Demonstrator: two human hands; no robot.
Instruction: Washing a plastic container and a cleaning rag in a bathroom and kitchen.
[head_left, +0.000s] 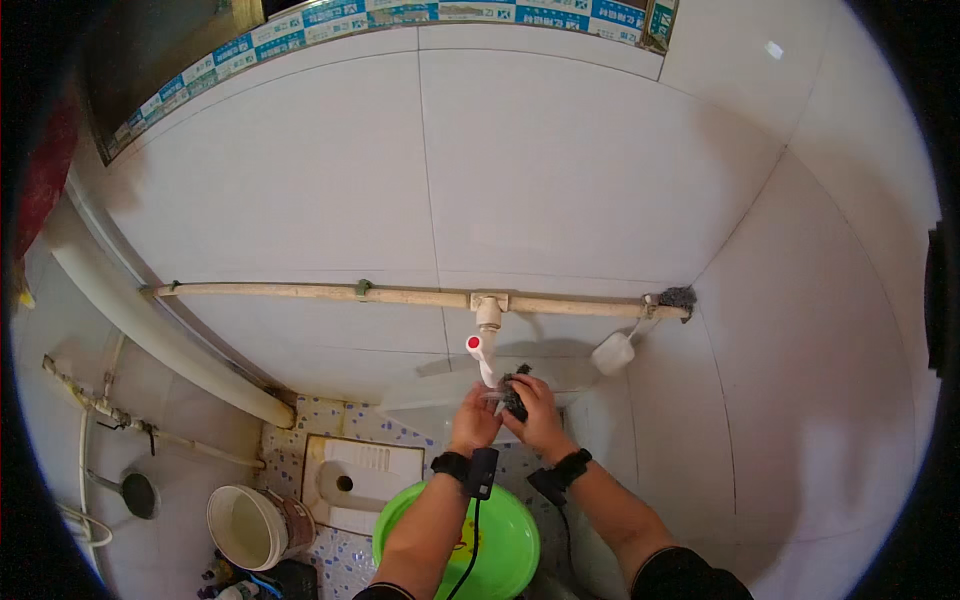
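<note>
My right hand (541, 420) grips a dark grey scouring pad (515, 399), which looks like wire wool, just right of the tap's spout. Under that spout is my left hand (474, 424), palm turned inward and fingers curled close to the pad. Something clear, water or a transparent object, shows between the two hands; I cannot tell which. The white plastic tap (484, 360) has a red dot on its handle and hangs from a beige pipe (405, 295). Below my forearms stands a bright green basin (517, 540) with a yellow print inside.
A squat toilet pan (364, 480) is set in the speckled floor, left of the basin. Beside it stands a whitish bucket (244, 529). A shower head (139, 495) hangs at the left wall. A white brush-like thing (613, 352) and a second grey wire pad (679, 298) hang at the pipe's right end.
</note>
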